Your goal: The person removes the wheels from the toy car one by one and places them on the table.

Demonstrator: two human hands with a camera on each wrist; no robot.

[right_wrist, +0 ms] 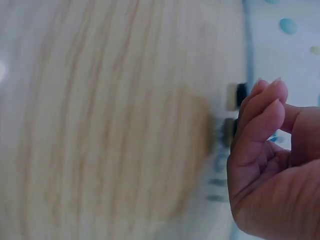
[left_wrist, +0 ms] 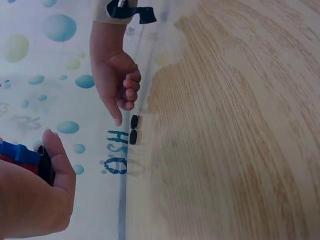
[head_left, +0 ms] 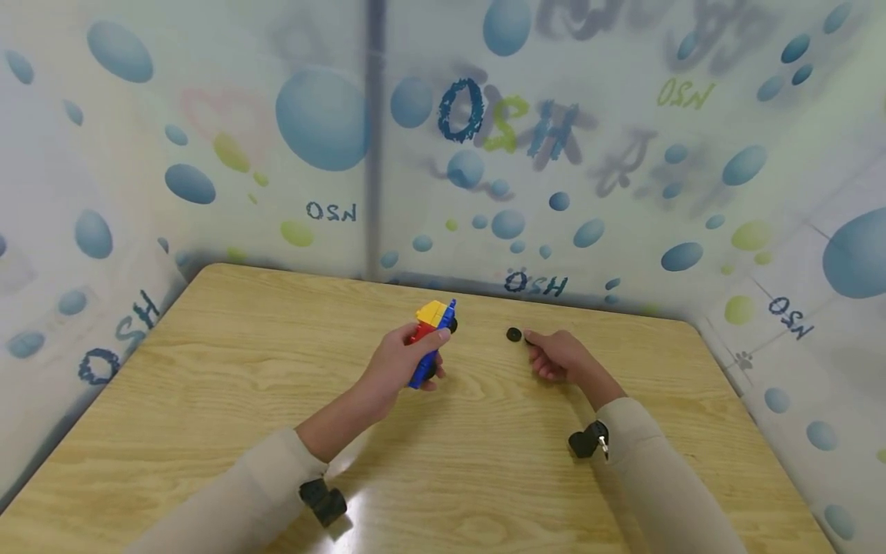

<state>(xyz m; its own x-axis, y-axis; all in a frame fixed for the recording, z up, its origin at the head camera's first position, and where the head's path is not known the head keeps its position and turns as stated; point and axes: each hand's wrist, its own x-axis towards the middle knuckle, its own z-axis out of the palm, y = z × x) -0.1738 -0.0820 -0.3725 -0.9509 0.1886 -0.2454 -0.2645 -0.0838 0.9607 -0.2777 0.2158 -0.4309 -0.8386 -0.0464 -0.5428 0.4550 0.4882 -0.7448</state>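
Observation:
My left hand grips a toy truck of yellow, red and blue blocks with black wheels, held tilted above the table. In the left wrist view, its blue edge and a black wheel show beside the thumb. Across from it, my right hand reaches down to two loose black wheels on the table. One wheel lies just left of the fingertips; the other is mostly hidden under them in the head view. The left wrist view shows the index finger extended close to the wheels, the other fingers loosely bent.
A light wood table extends under both arms. Its back edge meets a printed curtain with blue and green drops, and similar panels rise at the left and right. Dark wrist cameras sit at both cuffs.

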